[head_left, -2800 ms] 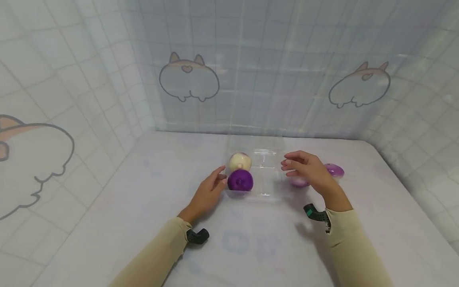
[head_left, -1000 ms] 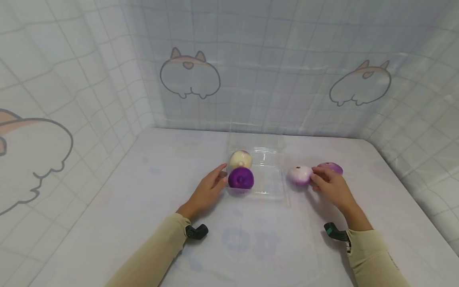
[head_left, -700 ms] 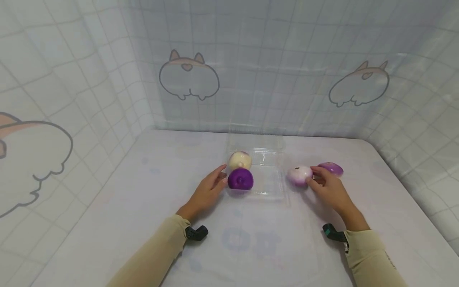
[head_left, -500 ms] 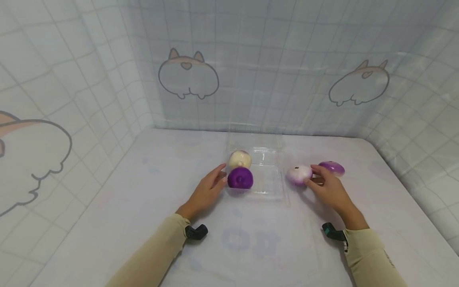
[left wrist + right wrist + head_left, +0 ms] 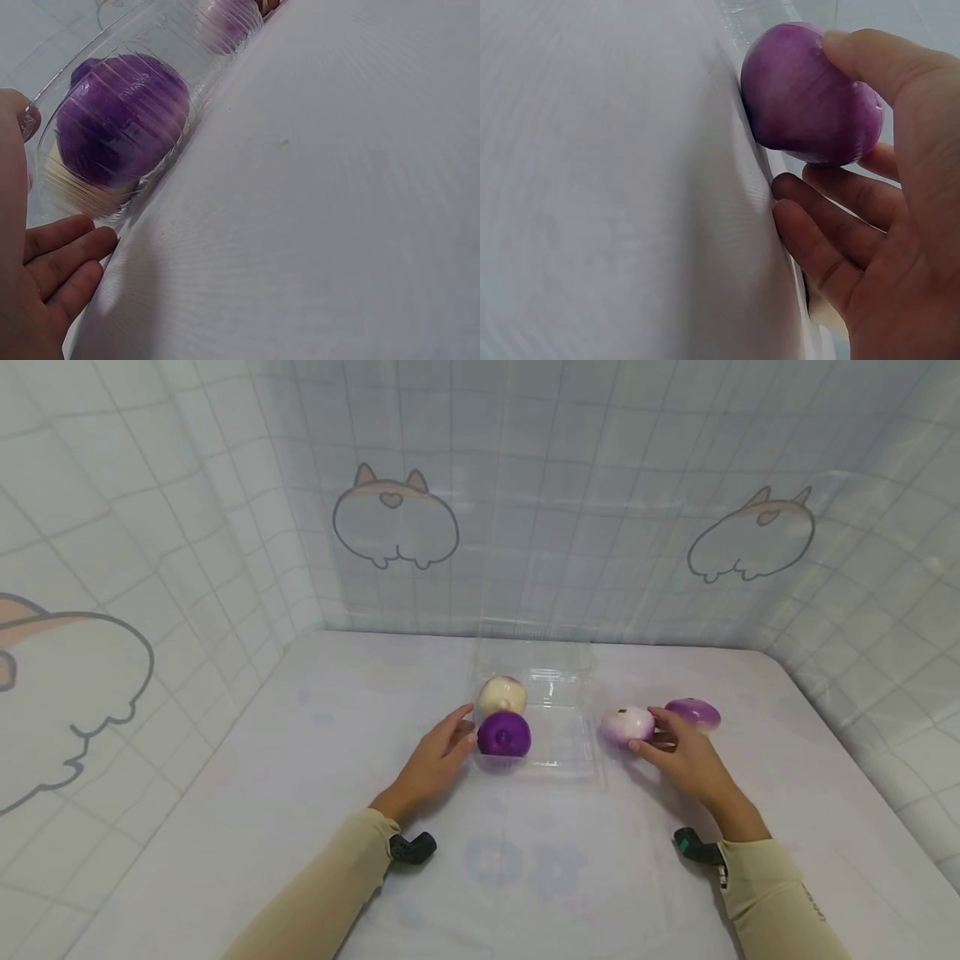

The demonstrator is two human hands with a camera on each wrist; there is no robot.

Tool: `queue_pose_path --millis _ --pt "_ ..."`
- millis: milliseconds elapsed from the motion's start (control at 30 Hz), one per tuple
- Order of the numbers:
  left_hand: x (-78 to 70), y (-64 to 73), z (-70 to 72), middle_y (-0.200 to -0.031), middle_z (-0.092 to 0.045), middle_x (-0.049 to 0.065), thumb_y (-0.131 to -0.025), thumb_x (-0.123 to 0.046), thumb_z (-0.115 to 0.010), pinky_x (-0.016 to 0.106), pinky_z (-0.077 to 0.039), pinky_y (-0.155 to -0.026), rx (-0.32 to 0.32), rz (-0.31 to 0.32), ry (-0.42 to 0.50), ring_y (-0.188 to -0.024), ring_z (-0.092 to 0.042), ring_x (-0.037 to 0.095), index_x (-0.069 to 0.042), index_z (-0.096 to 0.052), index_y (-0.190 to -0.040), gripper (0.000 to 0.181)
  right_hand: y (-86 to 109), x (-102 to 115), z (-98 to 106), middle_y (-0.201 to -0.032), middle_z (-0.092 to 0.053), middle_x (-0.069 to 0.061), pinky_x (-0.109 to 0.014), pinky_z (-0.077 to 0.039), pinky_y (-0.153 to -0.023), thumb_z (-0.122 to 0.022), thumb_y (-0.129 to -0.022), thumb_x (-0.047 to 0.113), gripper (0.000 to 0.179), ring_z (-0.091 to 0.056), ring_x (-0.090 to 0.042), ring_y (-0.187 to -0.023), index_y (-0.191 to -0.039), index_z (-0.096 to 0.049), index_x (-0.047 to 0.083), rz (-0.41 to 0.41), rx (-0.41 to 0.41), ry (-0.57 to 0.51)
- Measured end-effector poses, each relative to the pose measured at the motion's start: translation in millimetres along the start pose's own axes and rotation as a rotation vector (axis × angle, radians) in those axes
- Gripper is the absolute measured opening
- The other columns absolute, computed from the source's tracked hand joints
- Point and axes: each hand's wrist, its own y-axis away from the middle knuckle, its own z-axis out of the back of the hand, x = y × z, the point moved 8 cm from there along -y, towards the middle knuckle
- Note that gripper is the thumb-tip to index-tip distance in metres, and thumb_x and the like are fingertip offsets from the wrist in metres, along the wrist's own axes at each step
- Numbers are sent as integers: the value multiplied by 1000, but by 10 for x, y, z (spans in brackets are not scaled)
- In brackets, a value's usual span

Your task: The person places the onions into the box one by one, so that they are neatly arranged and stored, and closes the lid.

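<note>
A clear plastic box [image 5: 558, 743] stands mid-table with its lid folded open toward the back wall. Inside, along its left side, sit a dark purple onion [image 5: 504, 734] and, behind it, a whitish onion [image 5: 502, 695]. My left hand [image 5: 438, 756] rests at the box's left side, fingers fairly straight and thumb [image 5: 30, 124] at the rim. Right of the box, a pale purple-and-white onion [image 5: 627, 727] lies on the table. My right hand [image 5: 690, 758] holds it between thumb [image 5: 855, 56] and fingers; the lower fingers stay apart from it.
Another purple onion [image 5: 693, 714] lies just beyond my right hand, partly hidden by it. A white cloth covers the table [image 5: 525, 893]. Grid-patterned curtains [image 5: 555, 510] with cartoon drawings close off the back and both sides.
From over the box's right edge, my right hand has moved right to the pale onion. Its thumb has shifted to the onion's near side. My left hand and the box have stayed put.
</note>
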Motion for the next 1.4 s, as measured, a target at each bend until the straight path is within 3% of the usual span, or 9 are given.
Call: queue_pose_path --millis 300,733,800,900,1000,1067,1400 --pt "19 -25 -75 -132 -60 9 -105 -29 -53 42 -42 -108 7 -2 11 -121 -58 22 -18 -36 -156 54 48 -15 68 -132 -58 -26 -57 -50 -94 -72 -94 39 74 -64 -42 -110 -146 -43 -4 10 -35 22" --pt "-7 0 -6 -132 -61 9 -105 -26 -53 40 -42 -108 -1 -8 -10 -121 -58 21 -16 -37 -155 54 22 -61 74 -137 -54 -27 -56 -48 -97 -68 -95 44 76 -62 -41 -112 -149 -40 -3 -55 -94 -36" --pt "-10 1 2 -131 -61 10 -105 -26 -53 41 -42 -108 1 -10 -11 -121 -58 21 -15 -37 -155 53 22 -65 66 -136 -55 -27 -52 -50 -95 -67 -96 43 75 -63 -40 -111 -149 -40 -3 -59 -99 -43" --pt "-11 -2 14 -131 -61 10 -105 -26 -53 42 -43 -107 3 -11 -12 -120 -58 22 -15 -38 -154 53 23 -66 55 -135 -55 -26 -33 -55 -89 -65 -97 41 73 -65 -37 -108 -149 -39 -3 -65 -112 -63" --pt "-6 -13 11 -132 -61 10 -104 -27 -53 42 -42 -107 3 -7 -7 -121 -58 23 -17 -37 -155 54 22 -59 60 -133 -55 -26 -16 -52 -80 -63 -99 38 69 -67 -33 -101 -149 -39 -3 -58 -130 -99" --pt "8 -16 11 -132 -60 10 -105 -27 -53 42 -42 -108 2 2 -13 -121 -57 22 -18 -37 -155 54 20 -50 55 -132 -55 -26 -11 -51 -75 -63 -100 35 66 -68 -31 -97 -149 -39 -3 -49 -138 -134" --pt "23 -1 1 -134 -60 9 -105 -28 -53 41 -43 -107 4 4 -4 -122 -57 21 -19 -36 -156 54 29 -48 35 -131 -53 -31 -22 -58 -73 -60 -102 25 63 -69 -28 -92 -150 -35 -6 -33 -161 -287"
